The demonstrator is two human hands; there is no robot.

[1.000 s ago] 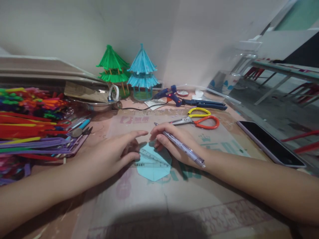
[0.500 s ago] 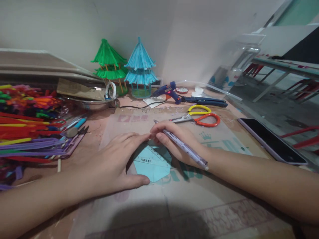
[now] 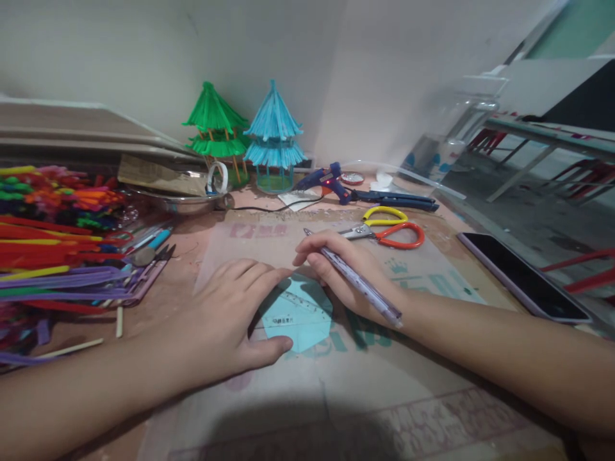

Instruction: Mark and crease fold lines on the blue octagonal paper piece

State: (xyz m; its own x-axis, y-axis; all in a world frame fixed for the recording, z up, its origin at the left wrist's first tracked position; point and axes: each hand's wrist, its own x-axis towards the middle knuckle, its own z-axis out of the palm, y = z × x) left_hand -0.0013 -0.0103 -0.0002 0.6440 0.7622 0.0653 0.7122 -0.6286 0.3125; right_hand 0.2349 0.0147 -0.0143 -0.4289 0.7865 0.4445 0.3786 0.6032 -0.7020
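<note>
though two hands (image 3: 230, 307) (image 3: 358, 257), one pen (image 3: 364, 286)

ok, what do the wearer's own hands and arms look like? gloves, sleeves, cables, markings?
Ungloved, five-fingered left hand and ungloved right hand, both with tapering fingers. Left forearm and right forearm run bare to the picture's edges: no sleeve, watch or bracelet in view. No rings show on visible fingers. No cables or clear markings.
</note>
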